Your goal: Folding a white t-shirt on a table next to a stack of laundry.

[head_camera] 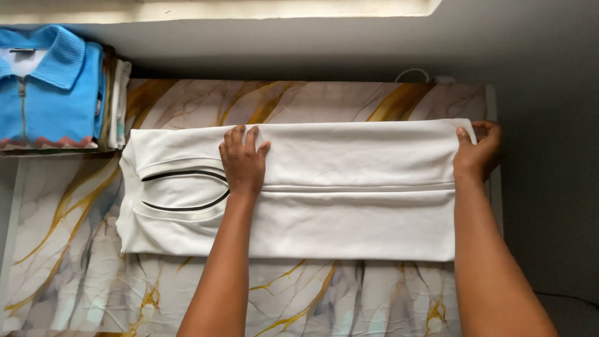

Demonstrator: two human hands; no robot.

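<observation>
A white garment [349,212] with a black-trimmed neckline lies folded lengthwise into a long band on a marble-patterned surface [75,274]. My left hand [243,161] rests flat on the cloth near the neckline, fingers spread toward the far edge. My right hand [477,151] pinches the far right corner of the garment at its hem end, thumb on top and fingers curled under the fabric.
A folded blue knit top [53,87] with a collar and zip sits on a stack of clothes at the top left. A dark grey floor [549,125] runs along the right side, past the surface's edge. A pale wall ledge [249,9] runs across the top.
</observation>
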